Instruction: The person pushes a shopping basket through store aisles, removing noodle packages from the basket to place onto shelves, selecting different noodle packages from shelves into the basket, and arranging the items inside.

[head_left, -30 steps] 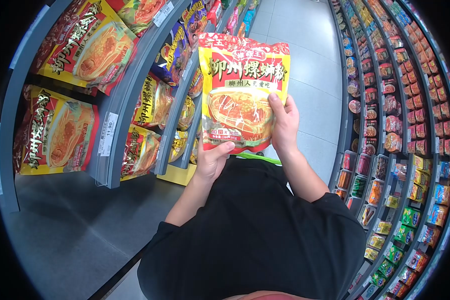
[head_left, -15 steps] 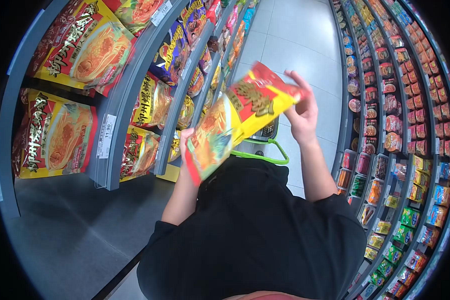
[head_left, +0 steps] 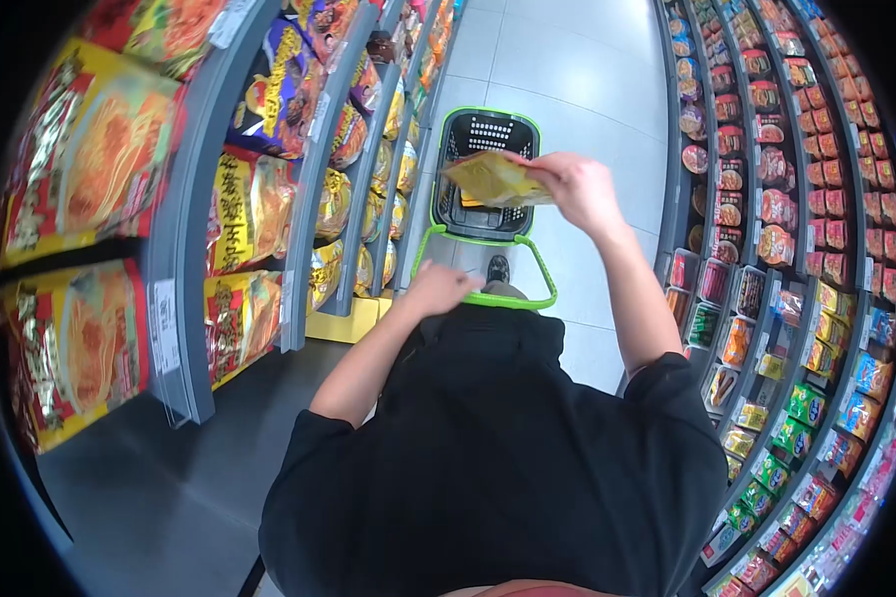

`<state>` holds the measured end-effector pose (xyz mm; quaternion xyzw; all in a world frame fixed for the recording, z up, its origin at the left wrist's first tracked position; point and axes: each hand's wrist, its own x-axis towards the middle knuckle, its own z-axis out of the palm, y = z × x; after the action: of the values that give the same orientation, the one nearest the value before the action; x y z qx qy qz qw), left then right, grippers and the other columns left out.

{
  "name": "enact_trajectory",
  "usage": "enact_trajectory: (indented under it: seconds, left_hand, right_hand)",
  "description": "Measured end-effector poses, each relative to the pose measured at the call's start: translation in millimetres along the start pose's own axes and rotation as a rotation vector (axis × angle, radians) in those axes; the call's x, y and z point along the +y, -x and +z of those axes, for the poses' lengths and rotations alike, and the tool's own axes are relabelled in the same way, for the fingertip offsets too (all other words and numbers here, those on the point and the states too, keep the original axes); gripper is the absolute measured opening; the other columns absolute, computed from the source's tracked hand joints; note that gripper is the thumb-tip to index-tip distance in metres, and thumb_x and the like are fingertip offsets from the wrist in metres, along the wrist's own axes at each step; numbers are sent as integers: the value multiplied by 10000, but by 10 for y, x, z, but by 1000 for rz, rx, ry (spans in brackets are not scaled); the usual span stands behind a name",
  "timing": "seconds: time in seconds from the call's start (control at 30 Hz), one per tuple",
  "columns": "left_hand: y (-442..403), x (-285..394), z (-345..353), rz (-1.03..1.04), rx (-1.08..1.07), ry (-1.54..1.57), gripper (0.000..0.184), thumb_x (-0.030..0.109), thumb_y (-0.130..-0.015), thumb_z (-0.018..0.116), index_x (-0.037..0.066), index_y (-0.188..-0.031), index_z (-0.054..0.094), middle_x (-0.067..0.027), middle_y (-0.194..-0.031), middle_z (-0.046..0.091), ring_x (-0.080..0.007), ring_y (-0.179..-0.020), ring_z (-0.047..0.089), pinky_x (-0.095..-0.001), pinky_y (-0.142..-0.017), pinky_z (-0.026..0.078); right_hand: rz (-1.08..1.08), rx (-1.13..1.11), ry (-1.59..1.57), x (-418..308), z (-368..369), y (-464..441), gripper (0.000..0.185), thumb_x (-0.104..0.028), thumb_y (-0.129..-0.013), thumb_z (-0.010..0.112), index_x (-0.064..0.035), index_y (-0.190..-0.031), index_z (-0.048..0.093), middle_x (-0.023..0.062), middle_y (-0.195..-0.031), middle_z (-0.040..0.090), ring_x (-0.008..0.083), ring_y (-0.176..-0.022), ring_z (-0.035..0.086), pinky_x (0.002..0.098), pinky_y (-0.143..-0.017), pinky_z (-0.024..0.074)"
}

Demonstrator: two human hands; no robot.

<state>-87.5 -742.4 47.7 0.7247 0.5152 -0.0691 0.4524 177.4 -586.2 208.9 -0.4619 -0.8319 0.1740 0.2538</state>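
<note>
My right hand [head_left: 579,189] grips one end of a yellow and red instant noodle packet [head_left: 498,179], which is tilted and partly blurred. The packet hangs over a black shopping basket [head_left: 434,199] with a green rim, and it hides part of the basket's inside. Below it, my left hand [head_left: 442,290] holds nothing; its fingers are stretched out and slightly smeared. Those fingers are close to the basket's green handle [head_left: 540,301], though I cannot tell whether they touch it. Something yellow-orange [head_left: 473,198] shows inside the basket under the packet.
Shelves on the left carry large noodle packets [head_left: 90,338] with price tags [head_left: 165,323]. Along the right run long shelves with cup noodles [head_left: 775,244] and small snack packs [head_left: 804,403]. Grey floor tiles [head_left: 587,80] lie between them. My shoe [head_left: 498,269] is behind the basket.
My left hand has let go of the noodle packet and moved down toward the handle. My right hand now holds the packet alone, over the basket. The view has shifted, showing more of the basket.
</note>
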Motion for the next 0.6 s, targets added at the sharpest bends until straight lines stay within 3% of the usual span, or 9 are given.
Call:
enact_trajectory:
  seconds: [0.1,0.13,0.27,0.33,0.5,0.6]
  left_hand:
    - [-50,53,194,-174,-316,5,978,885,-837,555,23,-1253,755,-303,-1237,713,-430,-1202,678,-487,-1081,508]
    - [-43,103,150,-143,-323,9,858,812,-819,649,60,-1211,779,-276,-1179,741,-420,-1134,708,-489,-1017,544]
    - [-233,-177,472,-63,-316,-64,605,645,-828,736,91,-1065,788,-202,-1036,770,-401,-1012,731,-517,-897,574]
    - [-260,-208,505,-53,-368,-56,577,646,-855,716,97,-1024,772,-187,-982,769,-404,-944,736,-520,-841,572]
    - [-218,-295,588,-137,-436,50,494,582,-879,730,100,-991,741,-174,-935,761,-401,-920,735,-528,-821,566]
    - [-219,-324,610,-186,-383,118,446,540,-877,751,98,-932,715,-160,-897,751,-406,-891,727,-533,-796,559]
  right_hand:
    - [107,-199,109,665,783,53,175,-290,-955,699,-153,-1003,796,86,-993,768,314,-904,747,451,-762,599]
    - [155,-255,128,890,1072,67,175,-294,-957,697,-161,-1010,799,85,-1009,769,317,-910,747,456,-767,600]
    - [289,-395,136,1807,2249,197,191,-300,-976,670,-197,-1062,806,85,-1057,767,327,-960,742,470,-803,604]
    - [323,-386,161,2291,2971,391,201,-308,-986,656,-225,-1097,802,93,-994,744,338,-940,732,494,-777,602]
    - [451,-681,216,2889,4451,976,278,-177,-951,609,-224,-1162,783,99,-1121,764,309,-1092,726,458,-928,582]
    - [523,-749,228,2941,5036,1191,272,-187,-956,605,-199,-1167,776,104,-1146,761,310,-1114,721,470,-945,577]
